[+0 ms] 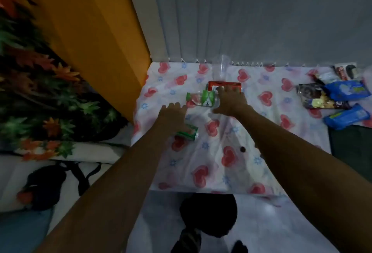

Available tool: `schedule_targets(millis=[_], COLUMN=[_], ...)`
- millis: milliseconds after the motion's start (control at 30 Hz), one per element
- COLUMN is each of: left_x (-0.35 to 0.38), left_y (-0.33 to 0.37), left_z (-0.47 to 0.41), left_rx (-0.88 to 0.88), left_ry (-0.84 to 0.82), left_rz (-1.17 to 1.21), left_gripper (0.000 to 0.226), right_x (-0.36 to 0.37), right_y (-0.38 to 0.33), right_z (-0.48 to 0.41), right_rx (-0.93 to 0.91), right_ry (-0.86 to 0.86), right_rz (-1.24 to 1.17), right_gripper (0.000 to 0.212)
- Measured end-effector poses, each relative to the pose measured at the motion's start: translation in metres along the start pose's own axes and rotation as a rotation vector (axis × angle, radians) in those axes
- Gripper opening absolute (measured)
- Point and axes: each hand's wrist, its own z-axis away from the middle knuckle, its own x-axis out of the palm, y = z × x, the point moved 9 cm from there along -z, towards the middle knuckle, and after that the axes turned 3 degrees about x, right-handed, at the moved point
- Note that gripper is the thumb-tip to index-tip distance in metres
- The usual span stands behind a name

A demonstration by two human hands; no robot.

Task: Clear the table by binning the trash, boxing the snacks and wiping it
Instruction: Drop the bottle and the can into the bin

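Note:
A crushed clear plastic bottle (201,98) with a green label lies on the heart-print tablecloth (211,152). My right hand (231,99) reaches over its right end with fingers spread, fingertips at a red packet (223,86) behind it; whether it touches either is unclear. My left hand (173,114) hovers open just left of the bottle, above a crushed green can (187,133) lying by my wrist. A clear plastic cup (221,68) stands upright behind the red packet.
Blue and dark snack packets (332,97) are piled at the table's right end. A small dark spot (242,149) sits mid-cloth. An orange panel (96,31) and leafy fabric stand left; a dark round object (209,212) is on the floor below the front edge.

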Motion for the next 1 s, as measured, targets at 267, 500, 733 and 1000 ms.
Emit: schedule_targets(millis=[267, 500, 733, 1000], left_x=[0.033, 0.050, 0.036, 0.016], left_y=[0.011, 0.015, 0.018, 0.052], left_z=[-0.017, -0.015, -0.003, 0.052], left_rx=[0.177, 0.192, 0.163, 0.031], left_ry=[-0.215, -0.232, -0.131, -0.087], left_rz=[-0.094, -0.081, -0.056, -0.015], left_gripper=[0.112, 0.076, 0.068, 0.065], right_x=[0.012, 0.032, 0.039, 0.033], right_y=[-0.005, -0.007, -0.003, 0.032], right_z=[-0.020, -0.018, 0.007, 0.087], right_rx=[0.063, 0.059, 0.048, 0.094], right_ry=[0.025, 0.054, 0.048, 0.045], right_rz=[0.108, 0.060, 0.014, -0.101], right_gripper=[0.086, 0.067, 0.074, 0.063])
